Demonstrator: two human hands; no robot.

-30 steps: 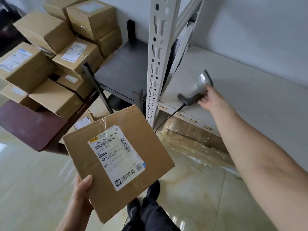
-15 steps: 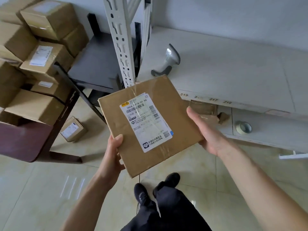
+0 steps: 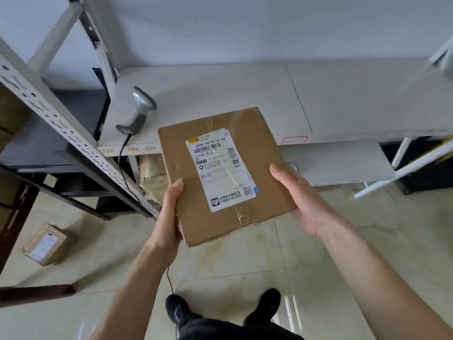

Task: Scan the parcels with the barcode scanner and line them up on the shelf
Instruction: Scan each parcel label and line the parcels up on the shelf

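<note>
A flat brown cardboard parcel [image 3: 259, 148] with a white shipping label facing up hangs in front of the shelf edge. My left hand [image 3: 169, 212] grips its left edge, thumb on top. My right hand [image 3: 301, 195] holds its right edge, thumb along the side and fingers hidden underneath. The grey barcode scanner [image 3: 139, 111] lies on the white shelf [image 3: 245, 94] at its left end, its black cable dropping to the floor. The parcel's far edge overlaps the shelf's front lip.
A perforated metal upright [image 3: 49, 114] slants across the left. A small parcel [image 3: 49, 244] lies on the tiled floor at lower left. A lower white shelf [image 3: 343, 163] sits below right, with a wrapped bundle [image 3: 152, 177] beneath the shelf. My shoes [image 3: 220, 310] are at bottom.
My right hand left the scanner on the shelf and took the parcel's right edge. The parcel moved right and up toward the shelf; the view swung right, away from the parcel pile.
</note>
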